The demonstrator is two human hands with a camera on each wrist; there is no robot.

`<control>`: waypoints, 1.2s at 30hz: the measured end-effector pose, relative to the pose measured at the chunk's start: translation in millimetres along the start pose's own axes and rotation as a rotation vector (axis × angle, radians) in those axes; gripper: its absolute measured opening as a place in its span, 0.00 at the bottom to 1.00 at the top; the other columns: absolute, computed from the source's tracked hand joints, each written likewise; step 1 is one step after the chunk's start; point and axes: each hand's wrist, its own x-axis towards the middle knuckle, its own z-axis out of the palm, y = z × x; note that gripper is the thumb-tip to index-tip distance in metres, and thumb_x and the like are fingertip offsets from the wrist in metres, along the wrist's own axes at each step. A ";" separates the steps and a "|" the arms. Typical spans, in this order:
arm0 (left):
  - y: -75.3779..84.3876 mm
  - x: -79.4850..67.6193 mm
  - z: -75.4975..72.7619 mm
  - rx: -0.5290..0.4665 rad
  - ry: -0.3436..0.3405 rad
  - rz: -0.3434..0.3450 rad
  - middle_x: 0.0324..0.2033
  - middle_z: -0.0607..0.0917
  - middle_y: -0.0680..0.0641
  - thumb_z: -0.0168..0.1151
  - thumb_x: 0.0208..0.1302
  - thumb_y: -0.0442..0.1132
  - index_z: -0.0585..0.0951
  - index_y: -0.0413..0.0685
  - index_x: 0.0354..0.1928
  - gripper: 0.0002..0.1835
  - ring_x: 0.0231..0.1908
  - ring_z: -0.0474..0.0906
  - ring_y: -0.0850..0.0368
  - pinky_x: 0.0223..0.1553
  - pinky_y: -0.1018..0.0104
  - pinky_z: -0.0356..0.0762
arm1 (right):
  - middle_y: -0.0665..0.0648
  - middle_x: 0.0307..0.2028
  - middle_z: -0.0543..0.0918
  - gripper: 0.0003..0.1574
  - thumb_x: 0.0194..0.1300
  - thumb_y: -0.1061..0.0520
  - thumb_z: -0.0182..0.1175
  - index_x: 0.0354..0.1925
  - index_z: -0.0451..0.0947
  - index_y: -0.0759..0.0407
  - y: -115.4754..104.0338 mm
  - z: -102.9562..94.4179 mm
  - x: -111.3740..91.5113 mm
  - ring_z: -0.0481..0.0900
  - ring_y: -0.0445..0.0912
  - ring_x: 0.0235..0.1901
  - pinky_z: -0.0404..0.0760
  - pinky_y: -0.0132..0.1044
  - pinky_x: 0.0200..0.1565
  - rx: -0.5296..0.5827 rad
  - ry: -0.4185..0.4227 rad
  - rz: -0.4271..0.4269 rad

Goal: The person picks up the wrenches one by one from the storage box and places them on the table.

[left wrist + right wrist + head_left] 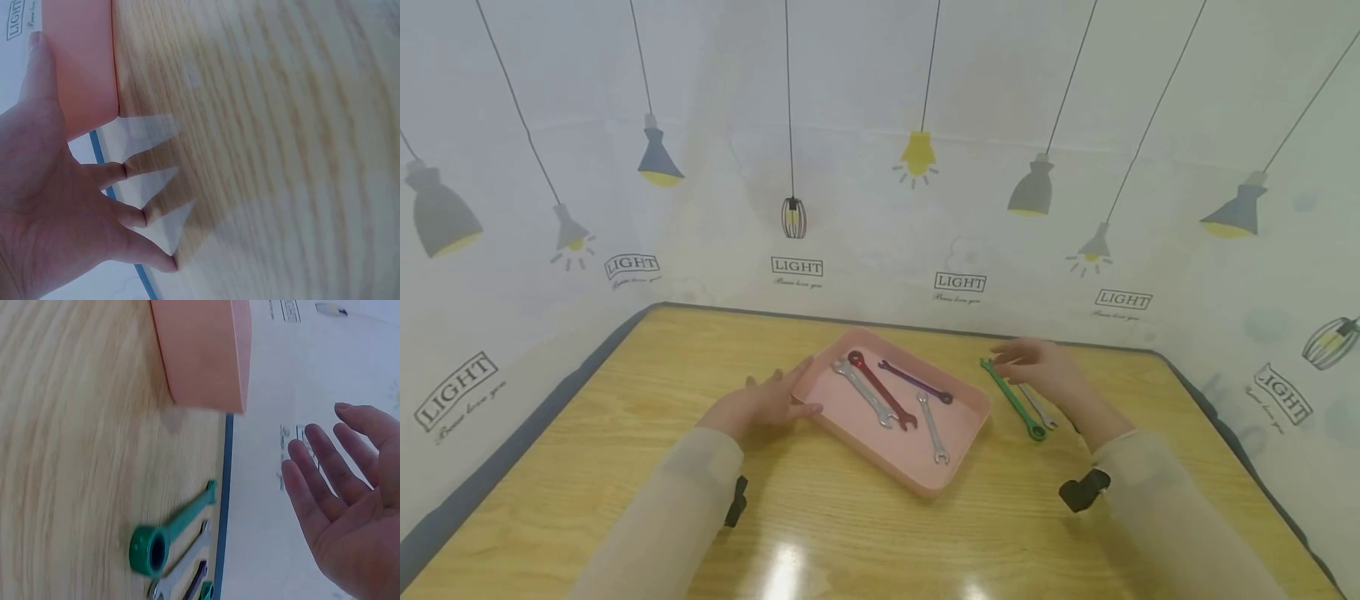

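Observation:
My left hand (760, 406) is at the left end of a pink tray (835, 407), fingers spread and thumb by its rim; in the left wrist view three fingertips reach the tabletop. Inside the tray lie a large silver wrench (865, 393), a red wrench (882, 391), a purple wrench (913, 382) and a small silver wrench (932, 429). To the tray's right, my right hand (1043, 371) hovers over a green wrench (1011, 398) and another silver wrench (1039, 406). Its fingers are loosely extended and hold nothing in the right wrist view.
Beyond that silver wrench, the right wrist view shows a dark purple wrench (197, 579) and part of another green tool (207, 591). Everything lies on a wooden table (820, 533). A lamp-printed cloth (865, 167) stands around its far edge and sides.

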 end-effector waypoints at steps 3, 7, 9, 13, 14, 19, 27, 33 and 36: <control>-1.0 0.4 0.4 -0.004 -0.006 -0.004 0.73 0.51 0.34 0.49 0.69 0.65 0.40 0.52 0.78 0.48 0.72 0.40 0.32 0.66 0.29 0.31 | 0.63 0.50 0.83 0.28 0.64 0.52 0.66 0.58 0.76 0.63 -8.3 9.8 -0.5 0.82 0.54 0.48 0.81 0.52 0.50 0.002 -0.018 0.002; -2.2 1.3 1.3 -0.003 -0.006 -0.008 0.74 0.51 0.34 0.49 0.68 0.66 0.40 0.53 0.78 0.48 0.72 0.40 0.32 0.66 0.30 0.31 | 0.60 0.49 0.83 0.28 0.64 0.53 0.66 0.58 0.76 0.63 -16.4 23.0 -0.4 0.81 0.52 0.48 0.81 0.48 0.50 0.031 -0.055 -0.008; -2.3 1.7 1.8 -0.003 -0.005 -0.007 0.74 0.51 0.35 0.49 0.68 0.66 0.40 0.53 0.78 0.48 0.72 0.40 0.32 0.66 0.30 0.31 | 0.60 0.49 0.84 0.27 0.64 0.54 0.66 0.58 0.76 0.63 -19.5 30.2 -0.7 0.81 0.52 0.48 0.81 0.46 0.51 0.032 -0.082 -0.018; -1.0 1.0 1.7 0.002 0.000 0.004 0.74 0.51 0.34 0.49 0.68 0.66 0.40 0.51 0.78 0.48 0.72 0.41 0.31 0.65 0.29 0.32 | 0.58 0.48 0.84 0.25 0.63 0.56 0.65 0.57 0.77 0.62 -24.6 45.0 -2.1 0.81 0.51 0.48 0.80 0.45 0.50 0.012 -0.130 -0.027; -0.7 0.8 1.7 0.003 0.000 0.007 0.74 0.51 0.34 0.49 0.69 0.66 0.40 0.51 0.78 0.48 0.72 0.41 0.31 0.65 0.28 0.32 | 0.57 0.47 0.84 0.24 0.63 0.55 0.66 0.56 0.78 0.60 -24.9 48.7 -1.6 0.81 0.50 0.48 0.81 0.45 0.49 -0.005 -0.134 -0.022; 0.1 -0.1 0.7 0.007 0.001 0.004 0.73 0.51 0.33 0.49 0.69 0.65 0.40 0.50 0.78 0.48 0.71 0.42 0.31 0.65 0.28 0.32 | 0.53 0.45 0.85 0.21 0.61 0.55 0.68 0.52 0.81 0.58 -23.6 64.5 3.1 0.81 0.48 0.47 0.81 0.43 0.49 -0.047 -0.150 -0.002; 1.5 -1.5 -0.9 0.009 -0.002 0.002 0.73 0.51 0.33 0.49 0.69 0.65 0.41 0.50 0.78 0.48 0.72 0.42 0.31 0.65 0.28 0.32 | 0.56 0.45 0.85 0.21 0.61 0.60 0.66 0.53 0.80 0.63 -22.1 83.1 11.7 0.81 0.49 0.44 0.82 0.43 0.47 -0.018 -0.208 0.114; 1.2 -0.7 -0.9 0.000 -0.006 0.001 0.74 0.50 0.34 0.49 0.69 0.65 0.40 0.49 0.78 0.48 0.72 0.41 0.31 0.65 0.29 0.31 | 0.54 0.39 0.84 0.20 0.58 0.62 0.68 0.50 0.83 0.57 -25.8 93.8 16.5 0.80 0.49 0.31 0.82 0.37 0.30 -0.106 -0.196 0.246; 1.3 -0.4 -0.7 0.005 -0.016 -0.012 0.74 0.49 0.35 0.48 0.69 0.66 0.39 0.50 0.78 0.48 0.72 0.40 0.32 0.66 0.30 0.30 | 0.54 0.37 0.83 0.22 0.56 0.62 0.70 0.50 0.83 0.56 -26.2 98.3 17.7 0.79 0.49 0.30 0.81 0.37 0.28 -0.146 -0.196 0.250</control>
